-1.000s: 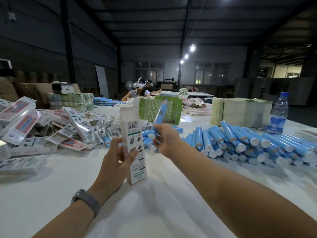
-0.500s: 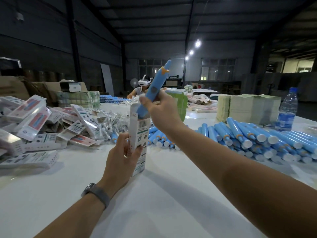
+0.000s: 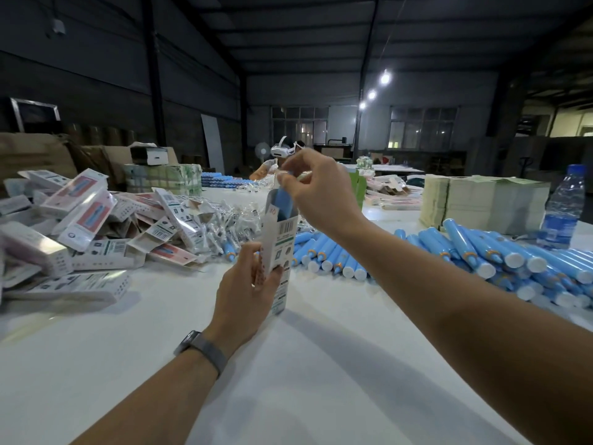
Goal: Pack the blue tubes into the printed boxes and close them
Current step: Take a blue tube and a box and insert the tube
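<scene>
My left hand (image 3: 247, 293) grips a white printed box (image 3: 280, 248) that stands upright on the white table (image 3: 288, 380), its top flaps open. A blue tube (image 3: 284, 203) sticks out of the box's open top, most of it inside. My right hand (image 3: 317, 191) pinches the tube's upper end from above. A heap of blue tubes (image 3: 481, 255) with white caps lies on the table to the right and behind the box.
A pile of printed boxes (image 3: 80, 226) covers the table's left side. Stacks of flat cartons (image 3: 481, 200) and a water bottle (image 3: 564, 207) stand at the right. A person wearing a headset (image 3: 284, 149) sits at the far end.
My right hand carried the blue tube up from the heap, over the box, and lowered it into the open top. My left hand kept holding the box upright.
</scene>
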Available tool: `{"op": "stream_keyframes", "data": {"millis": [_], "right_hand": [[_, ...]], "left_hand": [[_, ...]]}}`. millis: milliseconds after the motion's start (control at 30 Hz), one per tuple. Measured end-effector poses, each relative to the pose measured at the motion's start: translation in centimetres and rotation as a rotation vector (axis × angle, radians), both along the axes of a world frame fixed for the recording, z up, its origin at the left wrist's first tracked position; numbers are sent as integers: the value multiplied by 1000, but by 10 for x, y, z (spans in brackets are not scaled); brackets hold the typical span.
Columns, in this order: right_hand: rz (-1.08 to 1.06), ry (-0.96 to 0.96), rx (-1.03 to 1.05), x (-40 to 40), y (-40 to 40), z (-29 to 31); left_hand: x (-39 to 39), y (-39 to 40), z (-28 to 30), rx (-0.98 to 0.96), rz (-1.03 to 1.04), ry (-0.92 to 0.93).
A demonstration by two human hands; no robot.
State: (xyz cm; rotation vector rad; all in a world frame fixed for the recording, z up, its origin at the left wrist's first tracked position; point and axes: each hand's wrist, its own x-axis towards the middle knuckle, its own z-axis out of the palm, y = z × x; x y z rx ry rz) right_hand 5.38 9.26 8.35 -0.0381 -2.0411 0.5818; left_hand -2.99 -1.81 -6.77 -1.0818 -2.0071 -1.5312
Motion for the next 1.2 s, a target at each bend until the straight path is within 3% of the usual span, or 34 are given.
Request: {"op": "stream_keyframes", "data": {"millis": [267, 433, 500, 633, 833, 1000, 1133, 1200], "right_hand": [[10, -165, 179, -26, -13, -50], [125, 22, -120, -57, -3, -68], [62, -114, -192, -78, 9, -75], [-168, -608, 209, -121, 28, -98], [-198, -945, 381, -173, 12, -114], [-289, -846, 392, -188, -2, -122], [-204, -775, 161, -178, -1, -114], [-132, -677, -71, -161, 1, -102]], "left_hand": [[-10, 1, 2, 112, 180, -112], [-28, -5, 6, 297, 253, -185], [-36, -8, 5, 340, 308, -200], [-45, -9, 1, 409, 385, -169], [-57, -10, 0, 508, 386, -340], [-59, -8, -1, 470, 340, -309], [-56, -7, 0, 417, 267, -280], [-51, -6, -3, 383, 225, -271]]}}
